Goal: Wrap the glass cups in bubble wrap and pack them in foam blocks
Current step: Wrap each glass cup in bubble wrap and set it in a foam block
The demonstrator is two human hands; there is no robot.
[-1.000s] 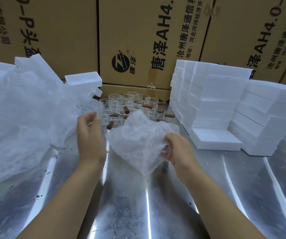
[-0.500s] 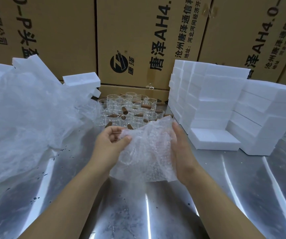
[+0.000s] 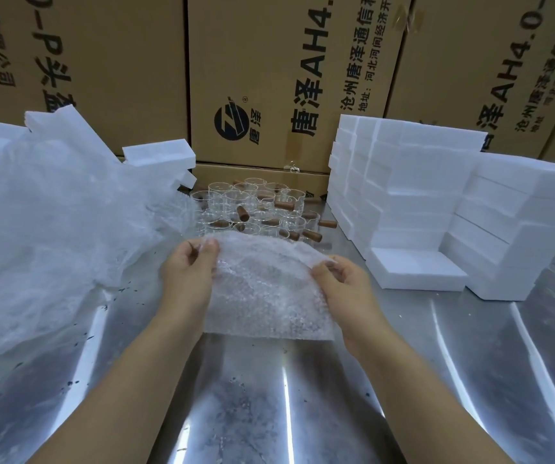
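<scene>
Pinching crinkly bubble wrap [image 3: 262,293] by its top corners, left hand [image 3: 187,279] and right hand [image 3: 348,291] curl fingers [image 3: 210,246] onto it over a shiny metal tabletop [image 3: 269,403]; cardboard boxes [image 3: 269,55] behind.

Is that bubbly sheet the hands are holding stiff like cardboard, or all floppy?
Probably floppy: the bubble wrap sheet sags and crumples between the left hand and right hand. Likely very light too: just fingertip pinches hold up its top corners.
</scene>
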